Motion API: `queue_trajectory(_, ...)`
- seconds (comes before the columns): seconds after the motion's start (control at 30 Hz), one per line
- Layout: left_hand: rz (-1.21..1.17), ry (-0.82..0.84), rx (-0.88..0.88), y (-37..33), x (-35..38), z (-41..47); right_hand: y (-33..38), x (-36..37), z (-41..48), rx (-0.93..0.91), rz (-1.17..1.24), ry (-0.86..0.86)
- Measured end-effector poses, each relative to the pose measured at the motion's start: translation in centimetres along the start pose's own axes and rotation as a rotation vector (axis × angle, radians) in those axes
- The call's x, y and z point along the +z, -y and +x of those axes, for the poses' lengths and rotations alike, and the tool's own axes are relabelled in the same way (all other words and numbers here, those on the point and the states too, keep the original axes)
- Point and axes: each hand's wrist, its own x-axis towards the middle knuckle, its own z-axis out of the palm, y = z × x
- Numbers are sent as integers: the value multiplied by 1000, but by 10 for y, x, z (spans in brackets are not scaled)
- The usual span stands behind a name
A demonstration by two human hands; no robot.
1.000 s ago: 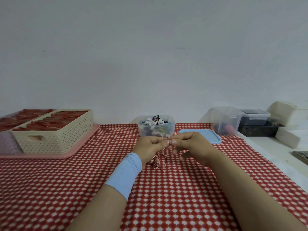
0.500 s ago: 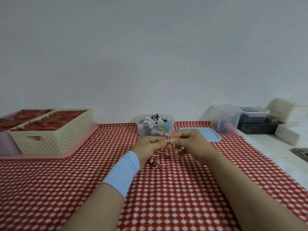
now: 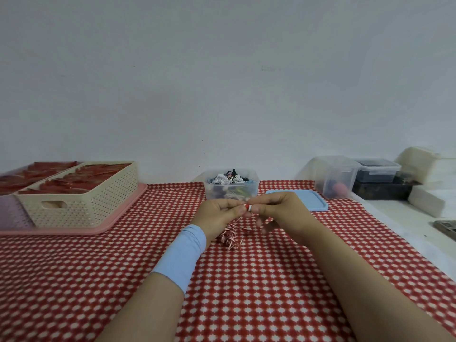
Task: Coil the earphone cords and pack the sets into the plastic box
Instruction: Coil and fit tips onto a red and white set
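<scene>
Above checked cloth point(image 3: 138, 272), left hand point(image 3: 218, 214) and right hand point(image 3: 280, 213) pinching a red-and-white earphone point(image 3: 247, 207) — cord point(image 3: 230, 237) bunched below, plastic box point(image 3: 231, 187) behind.

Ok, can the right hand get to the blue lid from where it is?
Probably yes: the blue lid lies flat just beyond the right hand, with nothing between them. But that hand pinches the earphone, so it must let go first.

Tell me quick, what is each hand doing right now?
Left hand: closed, pinching the earphone cord right by its end.
Right hand: closed, pinching the red-and-white end piece of that cord.
</scene>
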Motion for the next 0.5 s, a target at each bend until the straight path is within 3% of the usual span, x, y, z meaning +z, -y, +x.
queue_trajectory(0.5, 112, 75, 33, 1, -3, 1, 3, -4, -4, 85, -63, 76)
